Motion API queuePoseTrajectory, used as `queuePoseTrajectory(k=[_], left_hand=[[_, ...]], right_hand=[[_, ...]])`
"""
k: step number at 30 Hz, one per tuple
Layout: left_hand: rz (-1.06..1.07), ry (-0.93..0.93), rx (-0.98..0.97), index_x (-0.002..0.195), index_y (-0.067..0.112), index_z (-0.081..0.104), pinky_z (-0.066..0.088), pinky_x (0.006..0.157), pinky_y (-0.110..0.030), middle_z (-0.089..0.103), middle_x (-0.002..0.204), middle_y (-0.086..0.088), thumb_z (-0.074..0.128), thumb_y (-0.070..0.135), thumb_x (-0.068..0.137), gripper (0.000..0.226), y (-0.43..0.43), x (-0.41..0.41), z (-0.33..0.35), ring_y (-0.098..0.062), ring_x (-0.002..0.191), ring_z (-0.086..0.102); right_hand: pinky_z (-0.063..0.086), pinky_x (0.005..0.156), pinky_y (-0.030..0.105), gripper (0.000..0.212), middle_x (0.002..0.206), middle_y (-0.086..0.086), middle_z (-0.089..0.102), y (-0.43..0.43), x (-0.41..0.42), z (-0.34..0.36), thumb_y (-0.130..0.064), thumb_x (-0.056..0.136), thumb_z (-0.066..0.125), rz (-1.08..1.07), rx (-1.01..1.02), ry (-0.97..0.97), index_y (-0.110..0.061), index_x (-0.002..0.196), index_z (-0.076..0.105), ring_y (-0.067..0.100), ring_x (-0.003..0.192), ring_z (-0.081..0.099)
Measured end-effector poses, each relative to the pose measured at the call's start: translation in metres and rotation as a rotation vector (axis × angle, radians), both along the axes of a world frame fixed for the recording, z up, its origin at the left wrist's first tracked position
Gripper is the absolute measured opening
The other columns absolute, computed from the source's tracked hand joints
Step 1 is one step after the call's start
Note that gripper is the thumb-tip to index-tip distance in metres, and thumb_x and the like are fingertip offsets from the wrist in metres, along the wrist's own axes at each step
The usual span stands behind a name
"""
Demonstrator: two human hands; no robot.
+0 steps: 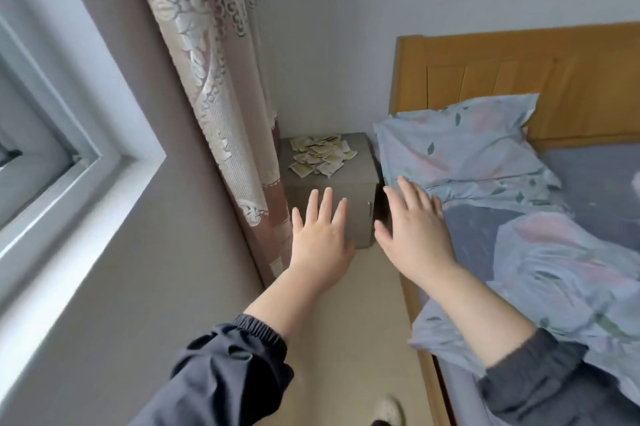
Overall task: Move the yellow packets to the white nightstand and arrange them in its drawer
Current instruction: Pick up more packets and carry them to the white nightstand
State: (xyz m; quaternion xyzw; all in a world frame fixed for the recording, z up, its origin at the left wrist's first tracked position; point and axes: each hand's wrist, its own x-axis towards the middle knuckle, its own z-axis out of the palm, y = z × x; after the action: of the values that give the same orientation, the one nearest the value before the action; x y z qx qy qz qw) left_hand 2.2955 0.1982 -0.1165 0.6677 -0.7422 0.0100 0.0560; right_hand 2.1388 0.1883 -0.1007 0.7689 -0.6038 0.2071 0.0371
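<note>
Several yellow packets (322,155) lie in a loose heap on top of a small grey-brown cabinet (360,172) in the corner between the curtain and the bed. Its front door has a small metal handle (370,209) and looks closed. My left hand (320,235) is stretched out in front of the cabinet, fingers straight and spread, holding nothing. Beside it, my right hand (414,228) is also flat with straight fingers and empty. Both hands are short of the packets. No white nightstand is in view.
A patterned curtain (221,86) hangs left of the cabinet, by a window frame (69,155). A wooden bed (519,86) with a pale blue pillow (464,148) and rumpled quilt (554,269) fills the right. A narrow strip of beige floor (353,321) leads to the cabinet.
</note>
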Motion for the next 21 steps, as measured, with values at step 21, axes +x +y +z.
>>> queuePoseTrajectory(k=[21], left_hand=[[0.145, 0.195, 0.155, 0.153, 0.022, 0.007, 0.006, 0.118, -0.054, -0.001, 0.161, -0.004, 0.04, 0.044, 0.097, 0.069, -0.541, 0.015, -0.08, -0.025, 0.148, -0.007]], right_hand=[[0.018, 0.116, 0.045, 0.061, 0.158, 0.009, 0.017, -0.557, 0.019, -0.069, -0.039, 0.094, 0.043, 0.065, 0.262, 0.169, -0.014, 0.147, 0.027, 0.026, 0.143, 0.018]])
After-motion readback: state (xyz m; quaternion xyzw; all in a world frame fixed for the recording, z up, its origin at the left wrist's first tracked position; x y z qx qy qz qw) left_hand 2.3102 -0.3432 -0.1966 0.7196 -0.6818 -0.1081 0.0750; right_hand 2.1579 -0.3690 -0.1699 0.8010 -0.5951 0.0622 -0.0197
